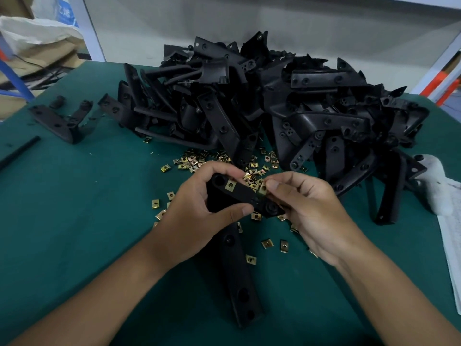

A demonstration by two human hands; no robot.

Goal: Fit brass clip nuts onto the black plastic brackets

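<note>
My left hand point(199, 213) grips a black plastic bracket point(243, 196) above the green table, fingers curled over its top end and thumb along its lower edge. One brass clip nut point(230, 186) sits on the bracket's upper edge. My right hand point(306, 211) pinches a second brass clip nut point(262, 189) against the bracket's right end. The bracket's long leg point(239, 283) runs down towards me. Several loose brass clip nuts point(194, 161) lie scattered on the table behind and under my hands.
A big heap of black brackets point(274, 101) fills the far middle and right of the green table point(74, 208). Two brackets point(59, 121) lie apart at the far left. A white cloth point(434, 181) and papers point(451, 245) lie at the right edge.
</note>
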